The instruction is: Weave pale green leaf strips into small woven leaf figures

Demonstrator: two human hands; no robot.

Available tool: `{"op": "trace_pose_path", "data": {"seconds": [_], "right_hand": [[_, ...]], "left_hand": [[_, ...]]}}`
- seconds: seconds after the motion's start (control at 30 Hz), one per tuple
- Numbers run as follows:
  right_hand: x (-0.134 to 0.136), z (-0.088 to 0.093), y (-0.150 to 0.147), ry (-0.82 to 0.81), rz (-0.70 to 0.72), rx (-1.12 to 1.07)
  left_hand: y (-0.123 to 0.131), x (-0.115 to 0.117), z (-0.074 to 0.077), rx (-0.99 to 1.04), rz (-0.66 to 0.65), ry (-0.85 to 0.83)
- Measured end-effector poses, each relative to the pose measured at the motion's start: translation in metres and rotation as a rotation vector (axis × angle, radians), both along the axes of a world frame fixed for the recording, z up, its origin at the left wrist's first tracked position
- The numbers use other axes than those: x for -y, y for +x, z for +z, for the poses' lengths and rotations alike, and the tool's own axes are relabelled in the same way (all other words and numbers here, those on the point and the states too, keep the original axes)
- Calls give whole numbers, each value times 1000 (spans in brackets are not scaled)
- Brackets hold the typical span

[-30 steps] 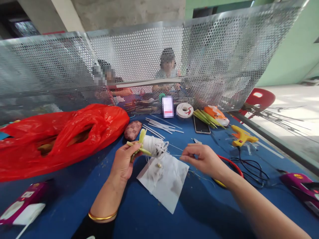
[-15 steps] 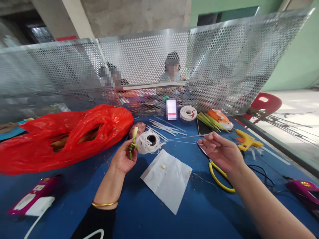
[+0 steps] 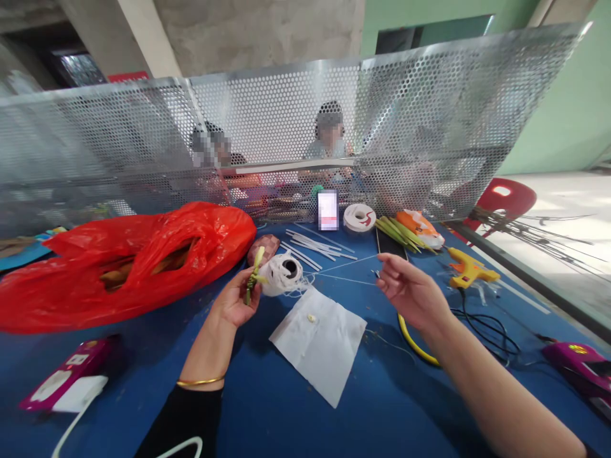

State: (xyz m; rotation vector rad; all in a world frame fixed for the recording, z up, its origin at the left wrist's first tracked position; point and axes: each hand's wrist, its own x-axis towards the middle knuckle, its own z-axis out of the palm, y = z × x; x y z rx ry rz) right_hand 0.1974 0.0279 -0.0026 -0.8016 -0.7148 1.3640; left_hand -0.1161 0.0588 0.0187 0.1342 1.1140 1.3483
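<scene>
My left hand [image 3: 240, 296] is closed around a small green and yellow plant-like piece [image 3: 255, 275], which stands upright between thumb and fingers. Right beside it rests a spool of white thread [image 3: 281, 273] with a dark core. Thin white thread [image 3: 346, 262] stretches from the spool side across to my right hand [image 3: 408, 286], whose fingers are pinched on it. Partly hidden under that hand is a pair of scissors with yellow handles [image 3: 419, 348]. A creased white sheet [image 3: 322, 346] lies between my hands, with a small pale scrap [image 3: 311, 319] on top.
A red plastic bag [image 3: 214, 232] fills the left. White sticks [image 3: 315, 245], a phone [image 3: 328, 210], a ribbon roll [image 3: 359, 217] and green stems [image 3: 401, 234] lie at the back. A yellow glue gun [image 3: 470, 268] is at right. Perforated metal panels [image 3: 277, 114] stand behind; people sit beyond.
My right hand has shifted slightly left and toward me, still with the thread, and now covers more of the scissors. My left hand stays nearly in place with the plant-like piece.
</scene>
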Motion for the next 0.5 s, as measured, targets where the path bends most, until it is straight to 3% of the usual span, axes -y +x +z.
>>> {"op": "trace_pose_path", "data": {"seconds": [0.23,0.4,0.47,0.5], "right_hand": [[18,-9,-41,25,92,326],[35,-4,-45,128,79,564],[45,-5,-45,263,82,736],[50,-7,-45,360,81,843]], "left_hand": [[-3,-6,-9,-158,58,15],[10,26,1,-267,102,67],[26,48,2,-265,-2,81],[37,58,1,-249,-142,83]]}}
